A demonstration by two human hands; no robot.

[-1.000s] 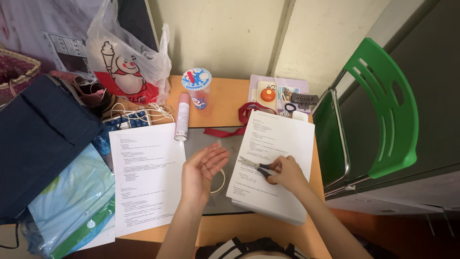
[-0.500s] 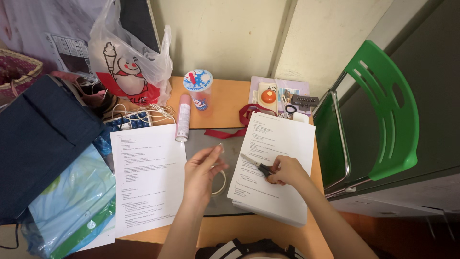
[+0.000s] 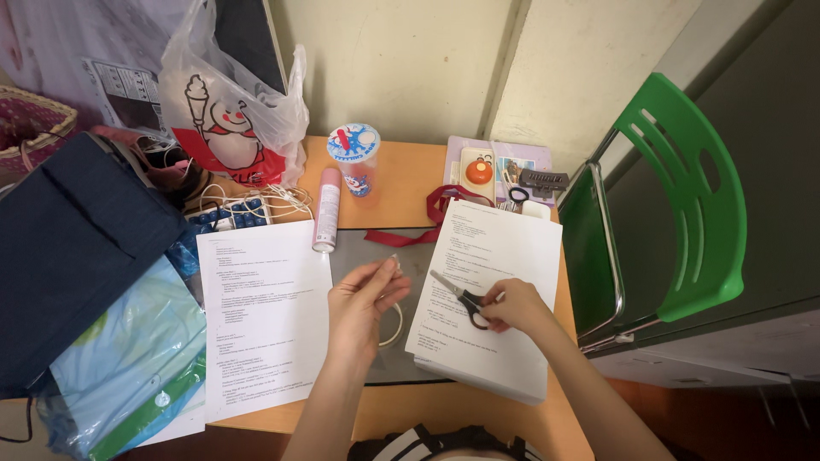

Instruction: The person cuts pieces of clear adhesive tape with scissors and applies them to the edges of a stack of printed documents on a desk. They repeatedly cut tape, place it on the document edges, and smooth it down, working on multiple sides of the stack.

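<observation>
The light is soft and even, bright on the pale wall [image 3: 410, 60] and on my white papers [image 3: 491, 282], which look a bit washed out so the print is too small to read. My hands make only faint, soft shadows on the desk [image 3: 401, 183], and the blue bag [image 3: 68, 248] on my left looks dark. The picture is sharp in the middle, but the edges bend, so the green chair [image 3: 683, 188] looks stretched.
</observation>
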